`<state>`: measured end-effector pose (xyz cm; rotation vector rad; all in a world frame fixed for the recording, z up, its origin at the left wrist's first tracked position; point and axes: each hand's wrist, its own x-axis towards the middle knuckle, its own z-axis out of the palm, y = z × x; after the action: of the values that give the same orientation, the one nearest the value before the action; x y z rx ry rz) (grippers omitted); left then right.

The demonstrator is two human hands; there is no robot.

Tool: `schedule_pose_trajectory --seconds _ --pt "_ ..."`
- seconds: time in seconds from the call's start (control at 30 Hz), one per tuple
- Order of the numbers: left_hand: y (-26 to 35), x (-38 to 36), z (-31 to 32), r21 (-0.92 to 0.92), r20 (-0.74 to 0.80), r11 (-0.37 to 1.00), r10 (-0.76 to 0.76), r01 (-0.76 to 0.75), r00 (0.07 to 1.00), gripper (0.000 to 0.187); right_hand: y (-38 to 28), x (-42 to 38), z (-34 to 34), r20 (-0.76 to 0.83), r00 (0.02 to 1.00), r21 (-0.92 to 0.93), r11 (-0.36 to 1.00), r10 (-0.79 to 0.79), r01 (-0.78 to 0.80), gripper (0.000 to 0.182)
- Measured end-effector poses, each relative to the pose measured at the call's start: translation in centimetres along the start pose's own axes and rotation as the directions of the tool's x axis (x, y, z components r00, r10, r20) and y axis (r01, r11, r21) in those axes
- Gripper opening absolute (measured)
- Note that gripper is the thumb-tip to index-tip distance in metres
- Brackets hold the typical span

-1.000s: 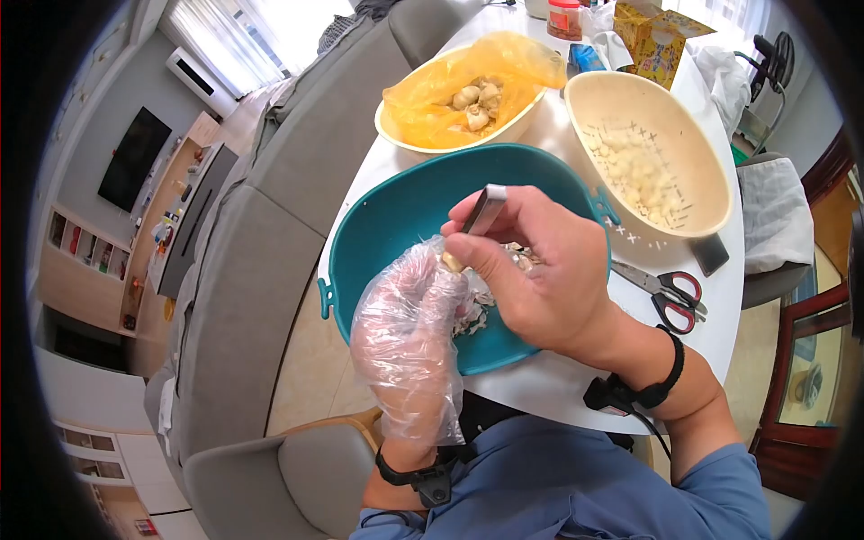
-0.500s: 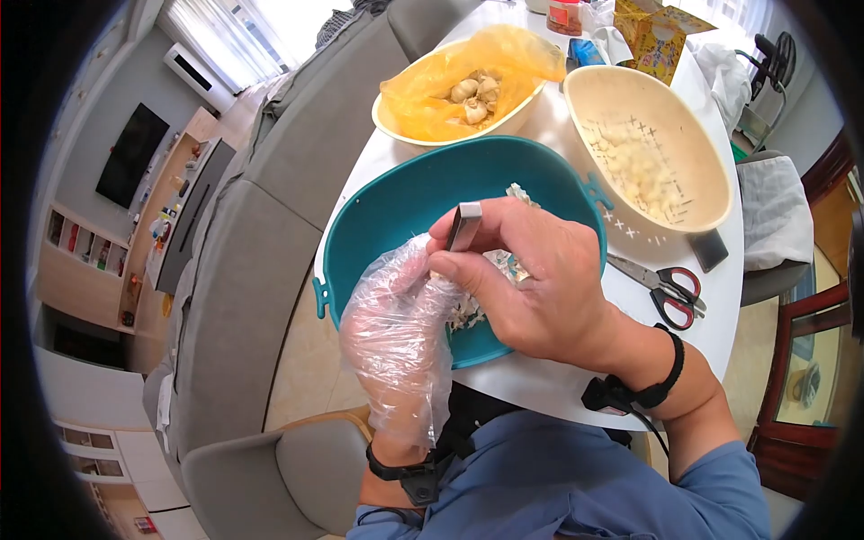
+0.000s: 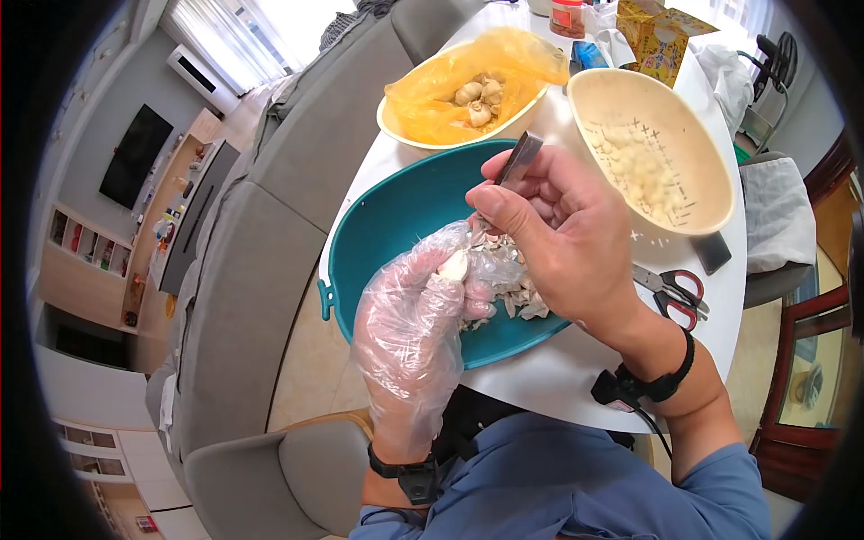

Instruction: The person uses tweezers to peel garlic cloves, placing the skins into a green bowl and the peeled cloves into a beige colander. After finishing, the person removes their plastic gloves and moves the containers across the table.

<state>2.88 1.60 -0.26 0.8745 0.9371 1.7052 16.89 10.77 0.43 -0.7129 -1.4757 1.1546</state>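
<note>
My left hand (image 3: 409,315), in a clear plastic glove, is closed on a pale garlic clove (image 3: 455,265) that shows between thumb and fingers. My right hand (image 3: 567,234) is bare and pinches a metal tweezer-like tool (image 3: 519,160), its lower tip close to the left fingertips. Both hands are over a teal basin (image 3: 387,211), where garlic peels (image 3: 525,299) lie. Behind it, a cream bowl (image 3: 416,142) lined with a yellow bag (image 3: 427,99) holds garlic bulbs (image 3: 479,112). Peeled cloves (image 3: 643,171) lie in a cream strainer (image 3: 711,171) at the right.
Red-and-black scissors (image 3: 677,292) and a dark flat object (image 3: 711,253) lie on the white table (image 3: 540,382) at the right. A red-lidded jar (image 3: 567,18) and a yellow box (image 3: 661,40) stand at the back. Grey chairs are near the table.
My right hand has moved right and up from my left hand with the metal tool. The clove in my left hand now shows, and more of the peels are visible.
</note>
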Motion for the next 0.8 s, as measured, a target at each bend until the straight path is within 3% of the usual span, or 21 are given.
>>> schedule_pose_trajectory --seconds 0.13,0.23,0.33,0.4,0.43,0.5,0.7,0.8 --pt "0.3 0.1 0.0 0.044 -0.004 0.998 -0.049 0.049 0.999 0.033 0.8 0.1 0.3 -0.014 0.999 -0.031 0.999 -0.037 0.036 0.023" --pt "0.5 0.0 0.4 0.084 -0.06 0.995 -0.05 0.055 0.997 0.033 1.4 0.8 -0.1 -0.12 0.984 -0.047 0.991 -0.134 0.129 0.022" --pt "0.1 0.2 0.1 0.138 -0.098 0.99 -0.005 0.018 0.995 0.032 0.9 1.2 -0.8 -0.07 0.994 -0.147 0.987 -0.08 0.069 0.02" --pt "-0.2 0.4 0.0 0.151 -0.081 0.988 0.031 -0.018 0.996 0.031 0.8 1.1 -1.0 0.072 0.996 -0.263 0.962 -0.06 0.076 0.02" --pt "-0.2 0.4 0.1 0.209 -0.115 0.978 0.053 -0.028 0.992 0.03 0.6 1.1 -1.0 0.071 0.996 -0.265 0.961 -0.061 0.078 0.02" --pt "-0.2 0.4 0.0 0.265 -0.149 0.964 0.08 -0.038 0.986 0.029 0.4 1.2 -1.0 0.059 0.965 -0.29 0.92 -0.256 0.262 0.023" --pt "0.1 0.1 0.5 0.33 -0.162 0.944 0.045 0.012 0.986 0.029 0.0 0.8 -0.7 0.176 0.971 -0.135 0.973 -0.161 0.186 0.027" --pt "0.1 0.1 0.5 0.33 -0.137 0.944 0.023 0.024 0.99 0.03 0.4 0.6 -0.8 0.238 0.94 -0.292 0.905 -0.245 0.31 0.028"
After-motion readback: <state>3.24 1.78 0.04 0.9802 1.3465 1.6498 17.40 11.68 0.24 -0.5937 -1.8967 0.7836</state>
